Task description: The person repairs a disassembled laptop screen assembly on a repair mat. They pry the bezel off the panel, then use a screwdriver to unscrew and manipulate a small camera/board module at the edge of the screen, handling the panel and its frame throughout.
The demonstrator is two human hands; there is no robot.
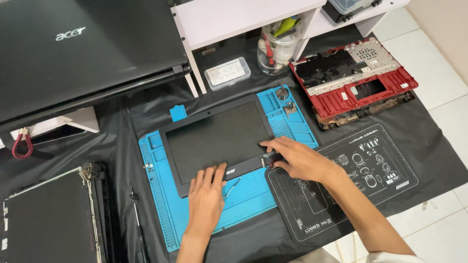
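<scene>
On the black cloth covering the floor, a blue silicone work mat [161, 214] is lying, and a detached laptop screen assembly [217, 136] with a black bezel is resting face up across its middle. A person is working on it with both bare hands.

Their left hand [207, 195] is pressing flat on the lower edge of the bezel, fingers spread and together holding nothing; it is simply steadying the frame. Their right hand [297, 158] is reaching to the lower right corner of the screen, fingers pinching a small screwdriver [269, 158] with a dark handle and a red band, its tip pointing toward the bezel corner.

A thin bent metal pick [234, 186] is lying on the mat just beside the left hand. Two metal hinges [286, 101] are sitting in the mat's upper right compartments. A dark printed mat [351, 175] is lying to the right, under the right forearm. Beyond it, a red laptop base shell [353, 80] is sitting near the cloth's far right corner. A clear screw box [227, 73] and a jar of tools [278, 46] are standing by a white shelf [234, 17]. A closed black laptop [83, 48] is resting at far left.

The screen looks thin, light and fragile; the glass would likely crack under twisting, and the plastic bezel seems flexible. Holding it by the frame edges, not the panel face, seems safest.
</scene>
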